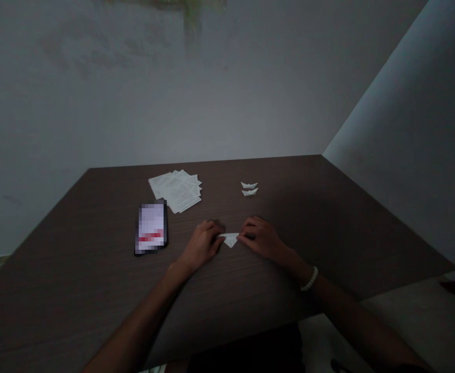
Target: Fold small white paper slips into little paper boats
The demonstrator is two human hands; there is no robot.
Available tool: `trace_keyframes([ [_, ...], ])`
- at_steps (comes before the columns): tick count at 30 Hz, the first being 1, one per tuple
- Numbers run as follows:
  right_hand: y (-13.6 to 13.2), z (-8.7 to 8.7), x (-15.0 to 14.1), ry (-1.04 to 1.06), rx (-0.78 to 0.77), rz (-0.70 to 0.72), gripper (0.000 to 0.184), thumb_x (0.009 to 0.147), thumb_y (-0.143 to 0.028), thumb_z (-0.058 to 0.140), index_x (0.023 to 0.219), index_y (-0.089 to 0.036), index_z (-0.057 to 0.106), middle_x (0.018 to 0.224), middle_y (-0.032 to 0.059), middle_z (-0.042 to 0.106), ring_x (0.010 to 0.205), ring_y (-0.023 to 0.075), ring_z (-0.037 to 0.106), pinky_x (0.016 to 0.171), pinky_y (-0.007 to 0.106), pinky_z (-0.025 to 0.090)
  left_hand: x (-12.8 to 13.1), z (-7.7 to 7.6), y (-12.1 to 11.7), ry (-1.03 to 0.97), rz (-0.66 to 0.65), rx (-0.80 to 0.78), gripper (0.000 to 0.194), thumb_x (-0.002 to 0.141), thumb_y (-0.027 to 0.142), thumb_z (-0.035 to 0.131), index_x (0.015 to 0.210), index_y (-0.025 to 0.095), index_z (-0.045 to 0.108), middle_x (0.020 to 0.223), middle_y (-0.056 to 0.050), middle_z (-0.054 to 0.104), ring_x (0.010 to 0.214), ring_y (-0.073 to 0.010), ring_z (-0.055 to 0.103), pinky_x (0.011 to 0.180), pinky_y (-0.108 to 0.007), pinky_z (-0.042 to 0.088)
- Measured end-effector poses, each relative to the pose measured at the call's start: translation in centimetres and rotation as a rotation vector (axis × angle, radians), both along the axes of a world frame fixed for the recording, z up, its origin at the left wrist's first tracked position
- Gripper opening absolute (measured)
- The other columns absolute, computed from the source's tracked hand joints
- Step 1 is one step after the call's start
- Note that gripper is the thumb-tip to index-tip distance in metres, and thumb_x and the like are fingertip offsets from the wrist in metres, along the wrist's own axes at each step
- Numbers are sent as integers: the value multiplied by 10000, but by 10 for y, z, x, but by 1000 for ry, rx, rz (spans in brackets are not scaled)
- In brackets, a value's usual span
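Between my two hands, just above or on the brown table (227,290), is a small folded piece of paper (231,240) with print on it. Its top edge runs straight across and its lower part narrows to a point. My left hand (204,242) pinches its left end between thumb and fingers. At the right end, my right hand (261,237) grips it the same way, fingers curled. Two small folded paper boats (249,192) lie one behind the other beyond my right hand.
A fanned stack of printed paper sheets (176,190) lies at the back left. Nearer, left of my left hand, rests a phone (151,228) with a lit, blurred screen. A pale wall (211,103) rises behind the table, and another wall (413,155) borders its right side.
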State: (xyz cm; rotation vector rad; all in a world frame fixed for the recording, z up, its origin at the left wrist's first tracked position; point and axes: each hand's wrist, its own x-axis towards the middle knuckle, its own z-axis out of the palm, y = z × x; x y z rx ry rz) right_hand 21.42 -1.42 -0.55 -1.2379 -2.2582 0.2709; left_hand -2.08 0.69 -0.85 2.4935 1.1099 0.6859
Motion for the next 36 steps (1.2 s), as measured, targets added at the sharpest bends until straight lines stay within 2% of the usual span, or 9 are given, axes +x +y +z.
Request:
trace_keyframes([
  [2, 1, 0, -2, 15, -13, -11, 90, 849, -287, 675, 860, -198, 680, 930, 40, 633, 895, 174, 571, 803, 310, 471, 1, -2, 0, 2, 14, -12, 139, 884, 270, 585, 974, 180, 641, 960, -79, 628, 934, -235, 570, 842, -383, 446],
  [12, 4, 4, -5, 49, -38, 21, 252, 851, -261, 668, 1098, -215, 653, 1087, 65, 613, 979, 189, 581, 842, 328, 474, 2, -1, -2, -18, 49, -37, 68, 867, 234, 587, 901, 186, 623, 912, -58, 606, 902, -230, 546, 799, -367, 413],
  [14, 5, 5, -8, 52, -43, 35, 212, 857, -253, 661, 1063, -200, 662, 1044, 60, 631, 963, 185, 582, 833, 318, 466, 3, 0, -3, -44, 44, -42, 54, 863, 219, 587, 899, 184, 608, 921, -58, 604, 910, -227, 540, 812, -369, 414],
  [17, 7, 4, -11, 43, -62, 58, 79, 840, -243, 685, 893, -185, 680, 878, 33, 657, 856, 171, 583, 767, 292, 446, 4, 0, -5, -89, 38, -54, 29, 860, 198, 584, 884, 181, 586, 903, -53, 605, 897, -219, 538, 813, -365, 419],
  [21, 8, 5, -13, 74, -73, 75, 73, 820, -230, 712, 810, -183, 657, 781, 7, 651, 758, 149, 567, 702, 267, 413, 4, 0, -7, -112, 49, -67, 25, 865, 206, 585, 878, 186, 593, 854, -46, 603, 853, -210, 542, 784, -357, 427],
  [24, 6, 8, -14, 116, -54, 77, 67, 827, -203, 700, 798, -186, 643, 762, 0, 640, 736, 140, 561, 681, 255, 405, 4, 4, -8, -135, 34, -43, 85, 888, 262, 576, 893, 186, 614, 861, -48, 624, 847, -207, 545, 780, -356, 424],
  [28, 1, 16, -18, 143, 23, 85, 53, 851, -195, 669, 809, -192, 637, 781, 13, 639, 757, 146, 568, 709, 266, 422, 4, 14, -10, -186, 1, 10, 188, 920, 313, 538, 815, 191, 637, 819, -39, 639, 825, -196, 536, 775, -345, 411],
  [36, 0, 22, -17, 44, 119, 129, 101, 920, -222, 576, 859, -202, 654, 860, 37, 669, 847, 176, 574, 786, 299, 444, 2, 20, -15, -195, -23, 76, 240, 945, 296, 490, 781, 180, 622, 769, -23, 612, 790, -178, 503, 767, -340, 382],
])
